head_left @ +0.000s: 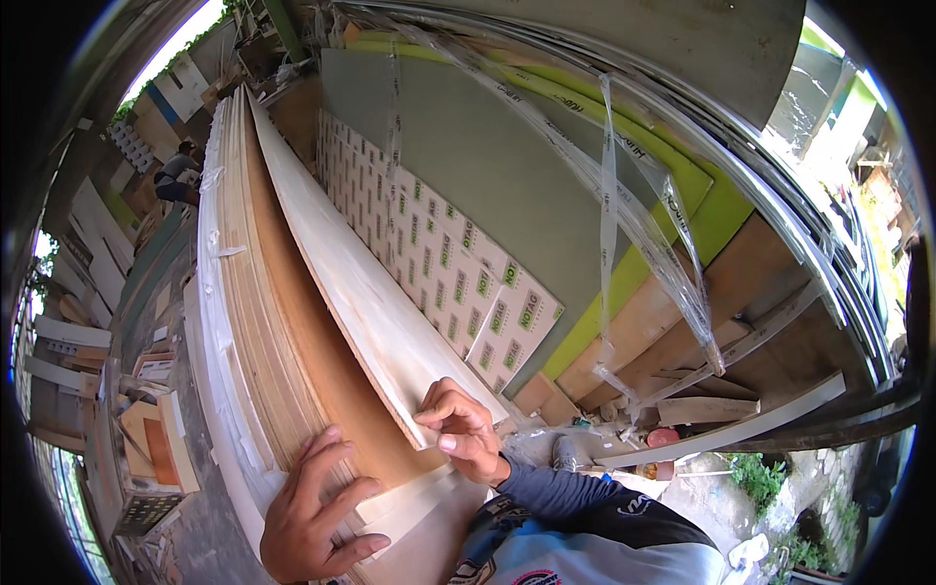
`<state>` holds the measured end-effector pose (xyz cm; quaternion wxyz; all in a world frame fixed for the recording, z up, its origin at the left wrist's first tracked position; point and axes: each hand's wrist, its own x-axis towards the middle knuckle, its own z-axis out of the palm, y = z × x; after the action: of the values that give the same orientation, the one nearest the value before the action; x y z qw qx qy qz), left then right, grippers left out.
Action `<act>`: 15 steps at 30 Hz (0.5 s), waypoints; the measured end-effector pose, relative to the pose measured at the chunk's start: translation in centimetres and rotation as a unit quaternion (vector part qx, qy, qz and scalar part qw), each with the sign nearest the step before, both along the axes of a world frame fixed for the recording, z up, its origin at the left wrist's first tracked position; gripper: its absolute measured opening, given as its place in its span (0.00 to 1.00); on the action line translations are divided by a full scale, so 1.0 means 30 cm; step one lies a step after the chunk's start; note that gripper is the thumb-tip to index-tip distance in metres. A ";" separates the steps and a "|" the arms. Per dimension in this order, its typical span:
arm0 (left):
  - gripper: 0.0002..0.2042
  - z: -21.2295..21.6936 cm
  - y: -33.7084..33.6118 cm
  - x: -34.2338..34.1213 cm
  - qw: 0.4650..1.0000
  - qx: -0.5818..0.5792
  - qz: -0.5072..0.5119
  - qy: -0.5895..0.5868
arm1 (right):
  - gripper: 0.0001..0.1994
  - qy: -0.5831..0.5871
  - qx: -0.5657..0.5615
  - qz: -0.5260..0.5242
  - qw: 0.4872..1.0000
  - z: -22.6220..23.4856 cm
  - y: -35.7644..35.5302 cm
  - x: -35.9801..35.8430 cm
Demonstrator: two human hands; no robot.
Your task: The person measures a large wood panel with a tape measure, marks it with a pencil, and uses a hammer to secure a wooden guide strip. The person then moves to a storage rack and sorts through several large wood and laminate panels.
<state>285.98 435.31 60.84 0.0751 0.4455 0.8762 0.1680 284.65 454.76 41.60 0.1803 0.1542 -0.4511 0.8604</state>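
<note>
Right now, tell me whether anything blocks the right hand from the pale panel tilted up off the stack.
Nothing visible does: the right hand grips the pale panel at its near end, with no object between them. The left hand is spread on the stack beside it, not in between.

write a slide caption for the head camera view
Right hand holding the near end of a pale sheet beside stacked boards, left hand spread over their edges.

Left fingers [327, 456] on near end of stack [261, 283]; right fingers [450, 400] at near corner of raised sheet [341, 268]. Leaning panels [468, 156] ahead-right of both, long strip [741, 425] right, crate [146, 513] left.
</note>
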 end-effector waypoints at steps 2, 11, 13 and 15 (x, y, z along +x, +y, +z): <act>0.28 -0.007 -0.011 -0.001 1.000 0.025 0.008 0.000 | 0.17 -0.005 -0.075 0.074 0.994 -0.012 -0.039 -0.005; 0.34 0.013 0.014 -0.020 0.998 -0.061 -0.016 0.031 | 0.12 -0.011 -0.202 0.175 0.964 -0.023 -0.108 -0.035; 0.35 0.019 0.019 -0.023 0.996 -0.078 -0.026 0.038 | 0.11 0.005 -0.212 0.191 0.959 -0.034 -0.112 -0.046; 0.35 0.013 0.025 -0.024 0.994 -0.091 -0.037 0.047 | 0.12 -0.002 -0.212 0.193 0.958 -0.031 -0.109 -0.033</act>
<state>285.26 436.06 61.22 0.0799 0.4763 0.8733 0.0634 283.66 451.50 40.68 0.0385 0.1946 -0.2204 0.9550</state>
